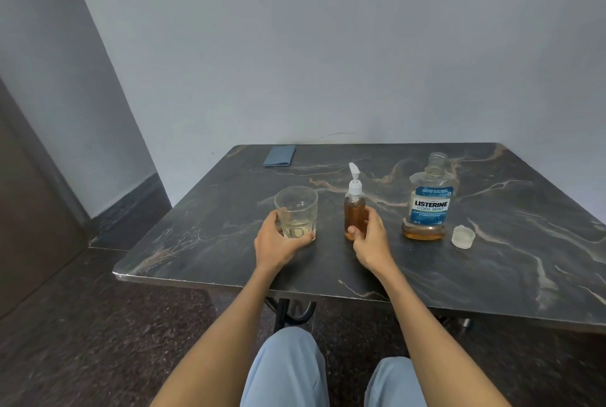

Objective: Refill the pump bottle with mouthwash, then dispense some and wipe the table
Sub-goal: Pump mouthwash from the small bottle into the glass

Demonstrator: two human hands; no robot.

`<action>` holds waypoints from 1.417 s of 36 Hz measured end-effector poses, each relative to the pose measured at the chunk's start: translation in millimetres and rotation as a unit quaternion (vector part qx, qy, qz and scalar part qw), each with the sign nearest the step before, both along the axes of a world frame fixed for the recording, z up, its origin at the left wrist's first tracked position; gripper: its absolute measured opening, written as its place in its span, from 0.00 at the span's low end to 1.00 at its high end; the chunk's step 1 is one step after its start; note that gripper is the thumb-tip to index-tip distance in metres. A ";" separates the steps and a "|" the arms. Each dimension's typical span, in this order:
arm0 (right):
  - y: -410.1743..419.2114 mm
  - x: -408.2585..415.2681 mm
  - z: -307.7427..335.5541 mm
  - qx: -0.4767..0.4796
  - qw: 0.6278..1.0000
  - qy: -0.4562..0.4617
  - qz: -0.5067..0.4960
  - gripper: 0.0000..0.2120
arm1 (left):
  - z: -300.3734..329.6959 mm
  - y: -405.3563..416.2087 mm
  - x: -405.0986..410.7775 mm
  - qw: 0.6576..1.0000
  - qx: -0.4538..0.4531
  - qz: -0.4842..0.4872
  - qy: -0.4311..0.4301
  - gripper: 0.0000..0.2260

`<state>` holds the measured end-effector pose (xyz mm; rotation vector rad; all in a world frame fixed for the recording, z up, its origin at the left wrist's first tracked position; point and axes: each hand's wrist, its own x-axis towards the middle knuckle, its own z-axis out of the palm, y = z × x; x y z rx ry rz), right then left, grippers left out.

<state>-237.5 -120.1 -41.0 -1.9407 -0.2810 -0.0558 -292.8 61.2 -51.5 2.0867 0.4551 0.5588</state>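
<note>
I note my right hand (369,239) curled round the base of the upright pump bottle (354,209) at frame centre, spout aimed away, with the glass (296,211) gripped by my left hand (278,242) just leftward.

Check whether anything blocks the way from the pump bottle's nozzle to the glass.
Nothing visible does. The pump bottle, held by the right hand, stands just right of the glass, gripped by the left hand, with only bare table between them.
</note>
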 end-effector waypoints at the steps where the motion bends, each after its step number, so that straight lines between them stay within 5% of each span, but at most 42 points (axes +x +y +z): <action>1: 0.0 -0.7 0.3 0.000 1.000 -0.001 0.000 0.25 | 0.2 -0.1 -1.3 1.000 -0.001 0.000 0.001 0.35; 19: 1.8 -4.1 -1.8 -0.015 1.000 -0.001 -0.015 0.24 | -1.0 -3.0 -6.2 1.000 -0.013 -0.008 -0.010 0.38; 31: 0.8 2.3 -9.7 -0.002 1.000 0.003 -0.012 0.24 | -4.4 -1.7 -3.6 0.998 -0.050 -0.007 -0.025 0.26; 36: 5.1 9.7 -13.0 0.062 0.997 0.029 -0.028 0.24 | -4.2 2.6 2.1 0.995 -0.101 0.009 -0.022 0.33; 51: 55.1 165.3 19.1 0.178 0.977 -0.007 -0.120 0.23 | 44.0 38.3 121.5 0.991 -0.105 0.003 -0.086 0.37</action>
